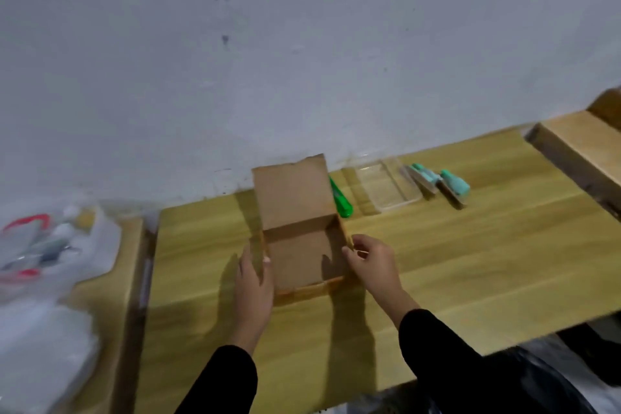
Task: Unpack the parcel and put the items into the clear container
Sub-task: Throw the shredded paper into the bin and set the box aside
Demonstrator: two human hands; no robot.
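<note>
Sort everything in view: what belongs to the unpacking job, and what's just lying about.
Job: cardboard box, gripped by left hand and right hand; clear container; two teal items beside it.
Lying about: green tool; plastic bags; wooden block.

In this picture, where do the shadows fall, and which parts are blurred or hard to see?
Head view: the brown cardboard box, left hand and right hand throw dark shadows on the yellow wooden table; head view: the white plastic bags at left are smeared; head view: the clear plastic container looks faint.
</note>
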